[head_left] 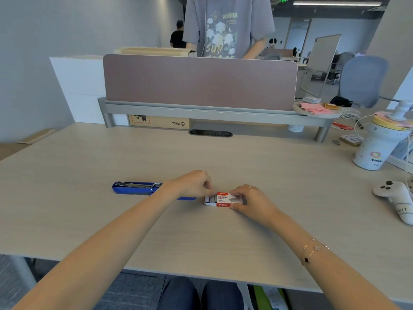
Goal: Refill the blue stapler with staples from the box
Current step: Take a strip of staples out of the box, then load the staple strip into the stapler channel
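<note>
The blue stapler [134, 187] lies opened flat on the desk, its metal staple channel facing up; my left wrist hides its right part. A small red and white staple box [223, 199] sits just right of it, its inner tray slid out a little to the left. My right hand [250, 202] grips the box's right end. My left hand [192, 183] pinches at the tray's left end with fingertips closed; whether it holds staples I cannot tell.
A white game controller [393, 198] lies at the right edge. A white patterned bottle [377, 146] stands at the far right among cables. A mauve divider panel [201, 83] on a grey shelf crosses the back, with a person standing behind it.
</note>
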The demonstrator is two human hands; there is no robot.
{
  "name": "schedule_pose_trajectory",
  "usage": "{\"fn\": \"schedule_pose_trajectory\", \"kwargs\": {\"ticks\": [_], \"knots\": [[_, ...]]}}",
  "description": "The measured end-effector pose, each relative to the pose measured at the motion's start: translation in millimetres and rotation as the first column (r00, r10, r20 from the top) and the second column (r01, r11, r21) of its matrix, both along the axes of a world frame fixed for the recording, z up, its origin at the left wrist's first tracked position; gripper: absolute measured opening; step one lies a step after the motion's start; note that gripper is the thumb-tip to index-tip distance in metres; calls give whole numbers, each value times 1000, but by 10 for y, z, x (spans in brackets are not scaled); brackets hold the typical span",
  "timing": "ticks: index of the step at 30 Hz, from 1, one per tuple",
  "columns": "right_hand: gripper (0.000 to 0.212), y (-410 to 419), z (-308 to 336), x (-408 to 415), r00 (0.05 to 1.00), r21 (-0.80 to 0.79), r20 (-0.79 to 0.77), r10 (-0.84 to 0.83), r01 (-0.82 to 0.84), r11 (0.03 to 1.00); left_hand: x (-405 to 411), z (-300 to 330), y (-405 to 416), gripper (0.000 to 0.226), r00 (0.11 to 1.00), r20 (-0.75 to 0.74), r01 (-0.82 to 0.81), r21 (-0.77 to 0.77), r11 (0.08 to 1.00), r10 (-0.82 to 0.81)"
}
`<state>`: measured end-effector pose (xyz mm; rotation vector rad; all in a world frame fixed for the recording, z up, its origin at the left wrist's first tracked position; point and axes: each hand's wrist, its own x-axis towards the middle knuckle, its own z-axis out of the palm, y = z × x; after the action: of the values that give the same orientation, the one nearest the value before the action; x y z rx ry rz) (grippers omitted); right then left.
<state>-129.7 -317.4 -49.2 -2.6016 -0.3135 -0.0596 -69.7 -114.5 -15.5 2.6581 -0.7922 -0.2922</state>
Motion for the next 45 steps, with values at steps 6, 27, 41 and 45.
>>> {"fn": "schedule_pose_trajectory", "kwargs": {"ticks": [6,27,41,45], "knots": [[40,0,-12,8,1000,0,1,-1,1,1000,5,26,-21,28,998,-61,-27,-46,999,24],[30,469,-8,2,929,108,351,-121,89,990,-36,-25,148,27,949,-203,-304,-395,867,241],[17,804,-4,132,932,107,355,-75,39,993,-28,-81,564,18,963,-134,-270,-451,850,235],[18,871,39,205,936,107,349,-47,11,994,-22,-89,693,5,979,-50,-195,-483,854,196]]}}
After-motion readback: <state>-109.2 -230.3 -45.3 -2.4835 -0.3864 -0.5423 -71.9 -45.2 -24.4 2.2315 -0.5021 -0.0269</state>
